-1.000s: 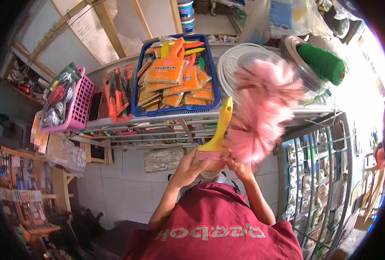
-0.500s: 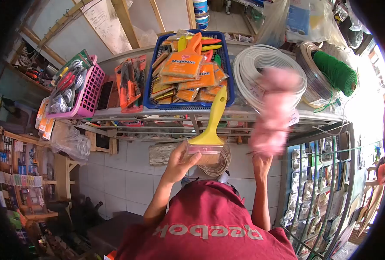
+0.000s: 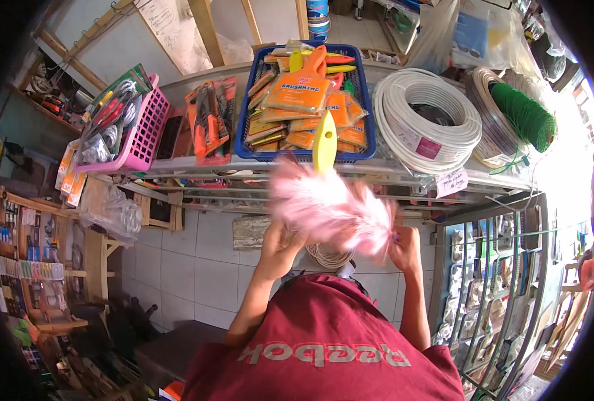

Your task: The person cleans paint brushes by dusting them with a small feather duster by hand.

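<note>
A yellow-handled paintbrush stands handle up in my left hand, whose fingers are curled at the brush's lower part. Fluffy pink duster, blurred by motion, lies across the brush and hides its ferrule and bristles. My right hand is closed round the duster's right end. Just beyond, a blue basket on the counter holds several packaged brushes in orange wrappers.
A pink basket and orange-packed tools sit left on the counter. Right of the blue basket lie a white cable coil and green twine. A wire rack stands at the right.
The duster has swung left from over the cable coil onto the paintbrush, now covering its lower part. The brush stays in my left hand. The view has shifted slightly.
</note>
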Available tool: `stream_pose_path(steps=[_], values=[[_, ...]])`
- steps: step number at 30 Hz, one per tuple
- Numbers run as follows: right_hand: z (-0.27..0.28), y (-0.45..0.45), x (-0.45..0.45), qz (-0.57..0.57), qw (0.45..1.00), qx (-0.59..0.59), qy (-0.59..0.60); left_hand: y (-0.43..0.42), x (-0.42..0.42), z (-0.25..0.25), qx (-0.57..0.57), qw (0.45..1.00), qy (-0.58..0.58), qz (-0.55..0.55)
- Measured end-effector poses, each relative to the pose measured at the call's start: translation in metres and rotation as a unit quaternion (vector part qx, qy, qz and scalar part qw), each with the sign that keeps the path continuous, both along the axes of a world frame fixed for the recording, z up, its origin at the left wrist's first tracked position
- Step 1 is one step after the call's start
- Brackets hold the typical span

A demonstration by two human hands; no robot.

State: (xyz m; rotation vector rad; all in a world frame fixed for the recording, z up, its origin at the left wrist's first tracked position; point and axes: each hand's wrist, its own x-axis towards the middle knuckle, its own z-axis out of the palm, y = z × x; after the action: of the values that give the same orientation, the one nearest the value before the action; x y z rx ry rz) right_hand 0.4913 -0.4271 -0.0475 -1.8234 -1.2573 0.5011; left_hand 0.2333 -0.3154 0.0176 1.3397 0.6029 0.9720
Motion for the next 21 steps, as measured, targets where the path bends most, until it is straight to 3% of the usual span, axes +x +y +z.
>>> stream_pose_path(steps=[3,5,7,9,11,13,16,18,19,21], values=[[-0.002,0.011,-0.001,-0.139,0.949,0.062,0.277,0.0,-0.006,0.001,-0.004,1.0,0.024,0.002],[0.0,0.01,0.003,-0.094,0.992,0.027,0.077,-0.001,-0.009,0.001,0.002,0.999,0.034,0.004],[-0.016,0.012,-0.01,-0.105,0.984,0.141,0.013,-0.003,-0.008,0.0,0.023,0.999,0.031,0.023],[-0.003,0.012,0.003,0.088,0.99,-0.053,-0.093,-0.003,-0.008,0.0,0.021,0.999,0.031,0.03],[-0.007,0.015,-0.004,0.001,0.997,-0.062,0.041,0.0,-0.008,0.0,-0.004,0.999,0.031,0.026],[-0.035,0.011,-0.004,-0.073,0.96,0.062,0.264,0.001,-0.015,-0.007,-0.018,0.999,0.032,0.008],[-0.083,-0.003,0.011,0.013,0.997,-0.013,-0.078,0.003,-0.017,-0.005,-0.005,0.999,0.042,0.009],[-0.061,-0.005,-0.008,-0.004,0.993,0.113,0.029,0.003,-0.016,0.004,0.005,0.998,0.058,0.004],[-0.009,0.009,-0.008,0.066,0.98,-0.168,-0.085,0.005,-0.016,0.004,0.005,0.998,0.055,0.0],[-0.009,0.013,-0.016,-0.042,0.994,0.011,0.103,0.008,-0.016,0.001,0.003,0.999,0.048,-0.009]])
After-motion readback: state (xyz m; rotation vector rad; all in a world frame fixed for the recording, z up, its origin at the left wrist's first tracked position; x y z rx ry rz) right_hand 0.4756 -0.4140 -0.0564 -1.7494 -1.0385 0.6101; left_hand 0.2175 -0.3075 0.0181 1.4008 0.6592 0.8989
